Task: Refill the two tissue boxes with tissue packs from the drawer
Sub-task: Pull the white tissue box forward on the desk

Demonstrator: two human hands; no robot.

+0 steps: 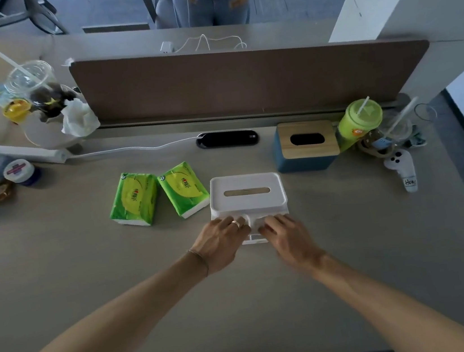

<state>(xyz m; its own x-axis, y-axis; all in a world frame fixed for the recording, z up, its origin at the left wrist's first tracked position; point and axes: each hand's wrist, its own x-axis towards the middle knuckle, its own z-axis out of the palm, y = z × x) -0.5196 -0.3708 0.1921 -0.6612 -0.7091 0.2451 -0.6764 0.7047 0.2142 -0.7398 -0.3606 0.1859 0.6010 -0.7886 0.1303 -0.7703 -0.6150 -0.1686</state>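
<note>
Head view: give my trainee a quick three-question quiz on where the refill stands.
1. True or false: both green packs lie on the desk, left of the white box.
2. Which box do the left hand and right hand touch: A white, B blue box?
3. Fill in: the blue box has a ____ lid.

Key: 1 true; 2 A; 3 wooden.
</note>
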